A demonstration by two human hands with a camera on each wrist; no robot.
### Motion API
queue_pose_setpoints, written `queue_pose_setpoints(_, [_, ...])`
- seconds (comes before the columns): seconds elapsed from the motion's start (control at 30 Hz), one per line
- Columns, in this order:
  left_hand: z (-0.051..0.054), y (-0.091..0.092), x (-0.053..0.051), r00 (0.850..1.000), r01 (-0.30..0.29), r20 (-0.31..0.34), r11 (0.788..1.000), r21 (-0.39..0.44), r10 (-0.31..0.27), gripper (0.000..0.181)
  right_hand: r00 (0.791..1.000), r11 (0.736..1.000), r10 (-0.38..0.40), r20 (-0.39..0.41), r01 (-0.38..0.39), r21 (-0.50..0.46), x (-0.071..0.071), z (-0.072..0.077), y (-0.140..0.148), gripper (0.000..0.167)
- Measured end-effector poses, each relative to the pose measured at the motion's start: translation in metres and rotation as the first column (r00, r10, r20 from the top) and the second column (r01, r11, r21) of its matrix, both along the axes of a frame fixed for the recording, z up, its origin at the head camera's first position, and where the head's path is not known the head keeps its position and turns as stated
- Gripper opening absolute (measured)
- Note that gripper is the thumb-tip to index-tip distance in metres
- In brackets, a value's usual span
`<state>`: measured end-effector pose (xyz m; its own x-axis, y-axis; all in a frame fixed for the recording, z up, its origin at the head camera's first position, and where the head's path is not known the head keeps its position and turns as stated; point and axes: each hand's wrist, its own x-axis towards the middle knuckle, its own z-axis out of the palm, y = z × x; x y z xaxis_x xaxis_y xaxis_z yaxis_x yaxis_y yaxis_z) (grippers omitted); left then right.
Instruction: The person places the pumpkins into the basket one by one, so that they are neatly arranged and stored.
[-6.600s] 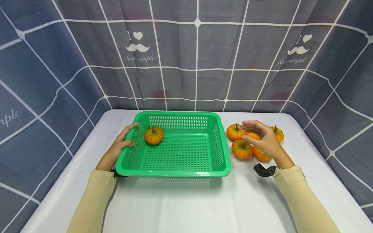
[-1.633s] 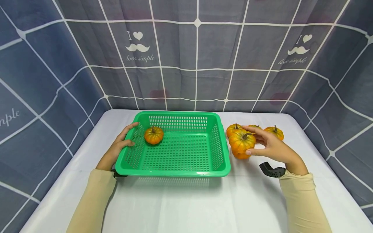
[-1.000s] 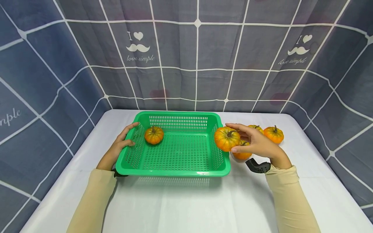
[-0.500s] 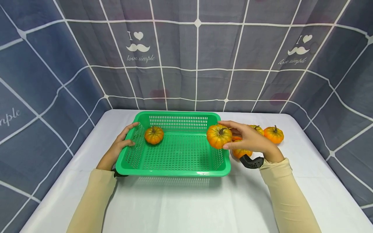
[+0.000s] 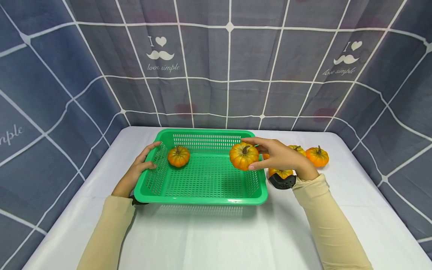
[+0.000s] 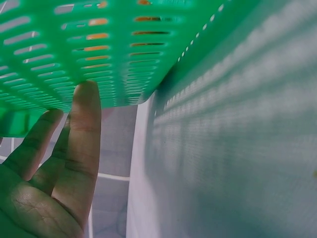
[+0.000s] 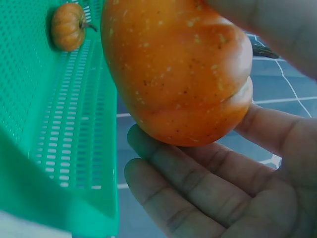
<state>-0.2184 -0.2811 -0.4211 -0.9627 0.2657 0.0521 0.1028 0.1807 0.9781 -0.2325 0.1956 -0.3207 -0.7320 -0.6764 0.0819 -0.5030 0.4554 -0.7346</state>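
Note:
My right hand (image 5: pixel 281 154) holds a small orange pumpkin (image 5: pixel 243 156) between thumb and fingers, over the right end of a green plastic basket (image 5: pixel 202 201). From the right wrist view, the held pumpkin (image 7: pixel 173 69) shows its smooth underside, and the lower fingers (image 7: pixel 183 183) lie beneath it. A second pumpkin (image 5: pixel 178 156) sits inside the basket near its left wall. On the left rim, my left hand (image 5: pixel 136 172) grips the basket with thumb and index finger over the edge; the left wrist view shows other fingers (image 6: pixel 85 134) against the perforated outer wall.
Several more pumpkins lie on the white table (image 5: pixel 209 236) right of the basket, among them one at the far right (image 5: pixel 317 156) and one partly behind the black wrist device (image 5: pixel 282 181). A grey-blue gridded curtain (image 5: pixel 209 97) encloses the back and sides.
My right hand has lifted a pumpkin from the group on the right and carried it left, across the basket's right rim. My left hand and the basket have stayed in place.

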Motion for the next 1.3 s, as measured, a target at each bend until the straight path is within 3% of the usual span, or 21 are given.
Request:
queue_pose_setpoints(0.27, [-0.002,0.000,-0.001,1.000,0.016,0.015,0.999,0.045,-0.016,0.087,0.996,0.998,0.066,0.058,-0.064,-0.030,-0.006,0.003,-0.021,0.081])
queue_pose_setpoints(0.4, [-0.003,0.000,-0.001,1.000,0.023,0.019,0.998,0.062,-0.024,0.087,0.991,0.997,0.076,0.110,-0.072,-0.036,-0.009,0.001,-0.031,0.081])
queue_pose_setpoints(0.63, [-0.002,0.000,-0.001,1.000,0.019,0.020,0.998,0.056,-0.020,0.087,0.986,0.995,0.100,0.133,-0.098,-0.025,-0.020,-0.006,-0.049,0.079])
queue_pose_setpoints(0.9, [-0.002,-0.001,-0.002,1.000,-0.006,-0.020,1.000,-0.027,0.005,0.089,0.990,0.998,0.058,0.126,-0.061,0.020,-0.030,-0.014,-0.065,0.081])
queue_pose_setpoints(1.3, [-0.003,-0.002,-0.003,0.999,-0.016,-0.043,0.998,-0.059,0.014,0.089,0.993,0.994,0.023,0.120,-0.035,0.107,-0.048,-0.026,-0.087,0.081])
